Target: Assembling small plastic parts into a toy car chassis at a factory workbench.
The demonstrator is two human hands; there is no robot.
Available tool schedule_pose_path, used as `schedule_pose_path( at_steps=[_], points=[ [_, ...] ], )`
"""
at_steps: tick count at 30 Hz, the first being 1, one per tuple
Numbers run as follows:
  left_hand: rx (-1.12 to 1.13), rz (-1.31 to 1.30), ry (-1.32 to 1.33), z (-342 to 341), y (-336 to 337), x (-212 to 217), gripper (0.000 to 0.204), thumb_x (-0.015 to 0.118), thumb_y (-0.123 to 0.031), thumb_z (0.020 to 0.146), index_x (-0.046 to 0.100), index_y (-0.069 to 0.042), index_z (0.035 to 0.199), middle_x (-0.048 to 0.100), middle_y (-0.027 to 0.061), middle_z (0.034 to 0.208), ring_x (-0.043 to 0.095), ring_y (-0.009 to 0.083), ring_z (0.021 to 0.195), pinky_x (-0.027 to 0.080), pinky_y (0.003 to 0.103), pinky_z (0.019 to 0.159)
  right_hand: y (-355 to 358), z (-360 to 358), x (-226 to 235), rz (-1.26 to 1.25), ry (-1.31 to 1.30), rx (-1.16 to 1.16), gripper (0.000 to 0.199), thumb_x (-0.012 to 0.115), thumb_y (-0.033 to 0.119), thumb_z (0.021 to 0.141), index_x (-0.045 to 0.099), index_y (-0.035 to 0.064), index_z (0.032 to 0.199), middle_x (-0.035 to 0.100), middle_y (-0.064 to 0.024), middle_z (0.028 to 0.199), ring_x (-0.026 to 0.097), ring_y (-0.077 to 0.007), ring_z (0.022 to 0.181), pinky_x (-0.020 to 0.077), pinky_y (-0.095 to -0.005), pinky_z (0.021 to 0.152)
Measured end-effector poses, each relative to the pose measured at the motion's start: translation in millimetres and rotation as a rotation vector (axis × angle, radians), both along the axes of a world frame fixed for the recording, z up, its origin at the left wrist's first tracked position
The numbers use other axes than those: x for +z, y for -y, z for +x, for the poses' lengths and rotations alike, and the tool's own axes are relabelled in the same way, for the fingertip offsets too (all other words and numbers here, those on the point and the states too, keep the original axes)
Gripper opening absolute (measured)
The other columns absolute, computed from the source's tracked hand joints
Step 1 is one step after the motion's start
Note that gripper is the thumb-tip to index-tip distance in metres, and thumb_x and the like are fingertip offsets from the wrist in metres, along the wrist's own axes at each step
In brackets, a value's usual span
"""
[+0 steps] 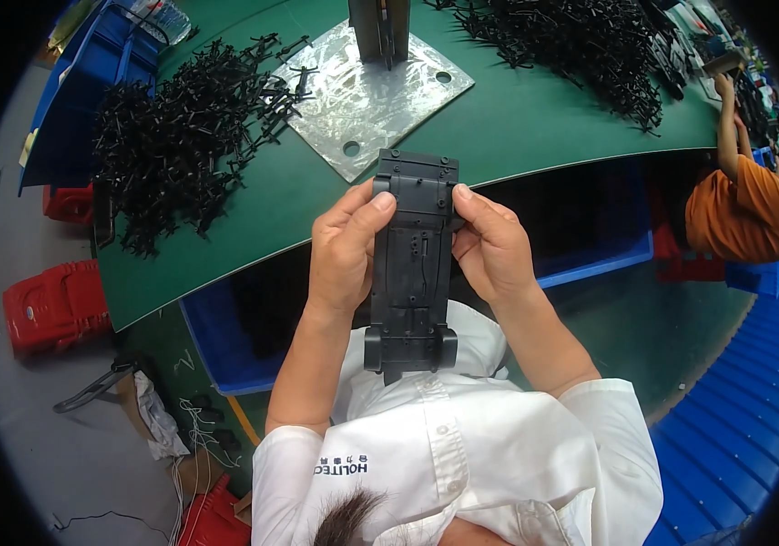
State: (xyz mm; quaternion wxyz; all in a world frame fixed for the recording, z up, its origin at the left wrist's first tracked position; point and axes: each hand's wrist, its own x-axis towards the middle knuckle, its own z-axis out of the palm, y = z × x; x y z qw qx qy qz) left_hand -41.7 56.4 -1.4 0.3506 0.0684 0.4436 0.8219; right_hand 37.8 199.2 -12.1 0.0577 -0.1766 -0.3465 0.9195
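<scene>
From the head view, a pile of small black sticks [180,136] lies on the left of my green surface [544,118], another heap [580,45] on the far right, a metal plate [407,100] with an upright post [366,27] between them. My left hand [346,250] and right hand [497,241] pinch opposite sides of a long black plastic part [417,246], thumbs on top, before my white shirt [517,437].

Left hand [342,255] partly behind black part [415,264]; shadowed blue bin [211,332] possibly filled, unclear.
</scene>
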Motion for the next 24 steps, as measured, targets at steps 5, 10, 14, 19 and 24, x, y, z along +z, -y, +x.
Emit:
schedule_pose_path(
  at_steps=[5, 10, 14, 19, 24],
  points=[
    [0.059, -0.002, 0.105, -6, -8, 1, 0.038, 0.056, -0.010, 0.086, 0.051, 0.009, 0.118, 0.064, 0.0104, 0.097, 0.062, 0.0116, 0.080, 0.051, 0.022, 0.066, -3, -7, 3, 0.073, -0.036, -0.017, 0.037, 0.047, 0.028, 0.096, 0.058, -0.0066, 0.106, 0.064, -0.0122, 0.098, 0.063, -0.0154, 0.087, 0.0523, -0.0276, 0.078],
    [0.078, -0.013, 0.152, -15, -14, 0, 0.034, 0.056, -0.010, 0.087, 0.052, 0.008, 0.115, 0.064, 0.0083, 0.093, 0.062, 0.0108, 0.076, 0.050, 0.020, 0.063, -9, -19, 2, 0.063, -0.053, -0.040, 0.040, 0.048, 0.032, 0.096, 0.060, -0.0057, 0.104, 0.064, -0.0092, 0.095, 0.061, -0.0123, 0.082, 0.0508, -0.0249, 0.073],
    [0.040, 0.026, 0.168, -27, -19, 0, 0.033, 0.056, -0.011, 0.087, 0.050, 0.007, 0.114, 0.063, 0.0070, 0.090, 0.062, 0.0106, 0.074, 0.050, 0.021, 0.061, -13, -30, 8, 0.040, -0.040, -0.067, 0.039, 0.048, 0.030, 0.096, 0.060, -0.0064, 0.103, 0.064, -0.0107, 0.094, 0.061, -0.0129, 0.080, 0.0516, -0.0251, 0.071],
    [0.053, -0.004, 0.180, -38, -28, 5, 0.033, 0.057, -0.011, 0.086, 0.050, 0.007, 0.114, 0.063, 0.0066, 0.091, 0.062, 0.0098, 0.072, 0.052, 0.022, 0.062, -18, -42, 10, -0.026, 0.015, -0.103, 0.034, 0.048, 0.026, 0.096, 0.060, -0.0056, 0.099, 0.064, -0.0107, 0.092, 0.062, -0.0129, 0.078, 0.0517, -0.0246, 0.070],
    [0.073, -0.015, 0.199, -50, -32, -2, 0.030, 0.058, -0.012, 0.086, 0.053, 0.005, 0.111, 0.063, 0.0058, 0.092, 0.061, 0.0093, 0.072, 0.053, 0.023, 0.062, -20, -54, 10, -0.020, 0.038, -0.131, 0.032, 0.049, 0.026, 0.095, 0.060, -0.0044, 0.096, 0.064, -0.0099, 0.088, 0.062, -0.0128, 0.074, 0.0518, -0.0246, 0.066]
  ],
)
